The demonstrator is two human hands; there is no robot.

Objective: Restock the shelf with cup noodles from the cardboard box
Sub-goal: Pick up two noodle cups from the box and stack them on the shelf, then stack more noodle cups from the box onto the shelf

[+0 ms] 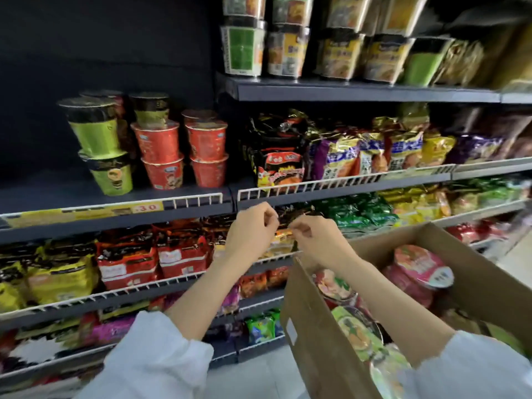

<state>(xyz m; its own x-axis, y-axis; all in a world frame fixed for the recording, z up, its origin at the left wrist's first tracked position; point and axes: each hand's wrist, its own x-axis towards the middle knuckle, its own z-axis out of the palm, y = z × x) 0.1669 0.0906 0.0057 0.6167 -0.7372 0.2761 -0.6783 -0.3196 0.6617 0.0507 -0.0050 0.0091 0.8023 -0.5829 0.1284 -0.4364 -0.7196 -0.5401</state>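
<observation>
Stocked shelf, cardboard box beside it, right.

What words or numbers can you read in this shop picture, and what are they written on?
".30": on the yellow price strip along the front rail of the shelf with the red cups.
Cup, packet and box labels: printing shows, but it is too blurred or small to read.
Neither hand holds anything with writing on it.

noodle packets, yellow price tag, white floor
</observation>
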